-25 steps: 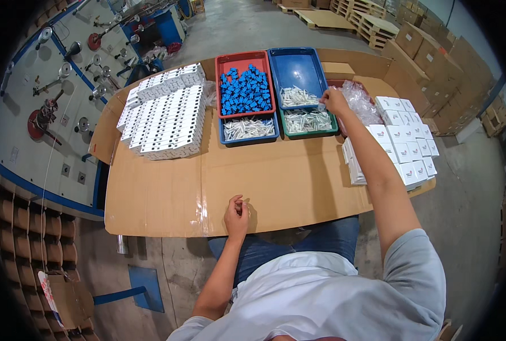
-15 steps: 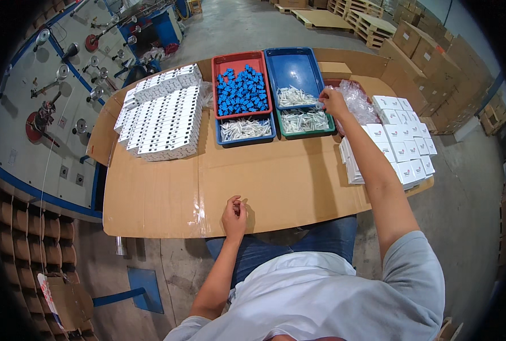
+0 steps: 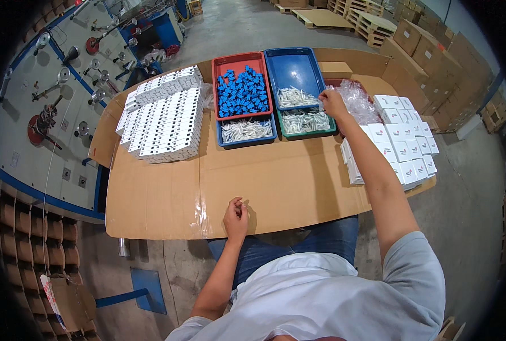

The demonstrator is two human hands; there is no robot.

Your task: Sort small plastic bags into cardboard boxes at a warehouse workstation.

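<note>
Open cardboard (image 3: pixel 275 182) between box stacks (image 3: pixel 162 122); trays (image 3: pixel 298 71) seemingly block beyond.

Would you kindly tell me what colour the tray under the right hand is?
Green; the tray under the right hand shows in the head view.

Brown cardboard sheet (image 3: pixel 275 182); at twelve o'clock a red tray (image 3: pixel 225 62) of bright blue pieces (image 3: pixel 241 94) (beside it a blue tray (image 3: pixel 295 68)), a green tray (image 3: pixel 307 134); white boxes (image 3: pixel 403 148) at two o'clock.
</note>
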